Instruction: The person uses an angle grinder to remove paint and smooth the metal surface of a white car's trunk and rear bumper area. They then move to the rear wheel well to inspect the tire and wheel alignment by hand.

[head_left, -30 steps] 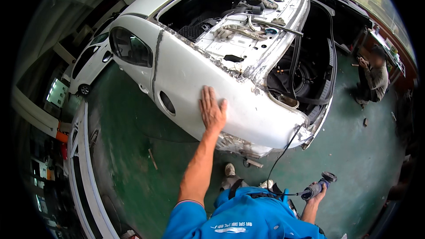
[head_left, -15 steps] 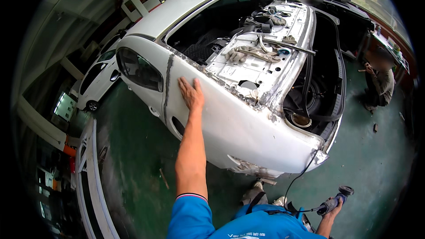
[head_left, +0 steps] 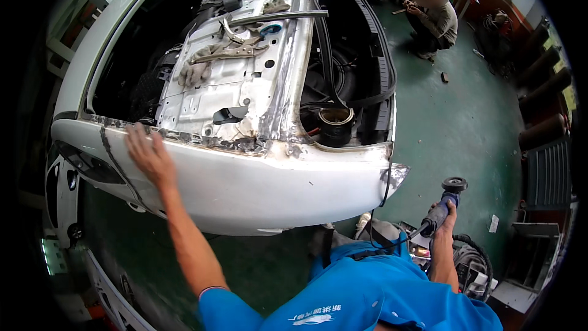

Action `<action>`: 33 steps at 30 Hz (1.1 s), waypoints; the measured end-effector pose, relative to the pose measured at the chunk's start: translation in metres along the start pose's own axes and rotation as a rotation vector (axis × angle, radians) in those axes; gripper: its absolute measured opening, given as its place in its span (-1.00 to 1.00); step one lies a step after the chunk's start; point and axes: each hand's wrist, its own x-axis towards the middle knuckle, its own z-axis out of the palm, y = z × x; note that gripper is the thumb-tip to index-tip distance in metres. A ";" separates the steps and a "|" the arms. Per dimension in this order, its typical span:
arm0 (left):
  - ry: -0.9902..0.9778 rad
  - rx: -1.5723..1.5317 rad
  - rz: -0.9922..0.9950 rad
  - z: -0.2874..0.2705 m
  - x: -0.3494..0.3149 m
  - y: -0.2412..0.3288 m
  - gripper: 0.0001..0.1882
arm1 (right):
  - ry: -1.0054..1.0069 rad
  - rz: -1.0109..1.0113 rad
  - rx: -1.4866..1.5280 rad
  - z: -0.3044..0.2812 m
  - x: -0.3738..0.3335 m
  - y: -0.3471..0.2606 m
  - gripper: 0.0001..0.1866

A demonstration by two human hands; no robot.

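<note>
My left hand (head_left: 151, 156) lies flat with its fingers stretched on the white rear side panel (head_left: 257, 184) of a car body. The fingertips reach the panel's upper edge, where a dark, rough, ground seam (head_left: 202, 139) runs back toward the trunk. Off to the right, away from the car, my right hand (head_left: 446, 216) is wrapped round an angle grinder (head_left: 440, 213). Its round disc head (head_left: 454, 184) points up and away from me. From its rear a black cord (head_left: 387, 171) loops across to the car's rear corner.
Locking pliers (head_left: 236, 51), gloves (head_left: 195, 73) and a metal strip (head_left: 275, 16) lie on the bare rear shelf. The trunk (head_left: 343, 79) gapes, with a round tin inside. A person (head_left: 436, 21) squats at the far right. Beside my right arm sits machinery with a black hose (head_left: 481, 248).
My view has swung to the right, so the car sits further left in it. My left hand stays on the panel, and the grinder now points more upward in my right hand.
</note>
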 end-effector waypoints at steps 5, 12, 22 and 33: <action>-0.410 -0.226 0.093 -0.058 -0.105 0.209 -0.31 | -0.047 0.031 0.002 0.017 0.014 -0.008 -0.48; -0.636 -0.506 0.077 -0.115 -0.162 0.373 -0.33 | -0.144 0.163 -0.076 0.017 0.078 -0.052 -0.49; -0.536 -0.224 -0.141 -0.108 -0.129 0.364 -0.38 | -0.180 0.258 -0.110 0.001 0.141 -0.106 -0.51; -0.579 0.090 -0.007 -0.059 -0.064 0.287 -0.42 | -0.162 0.233 -0.038 -0.016 0.130 -0.112 -0.48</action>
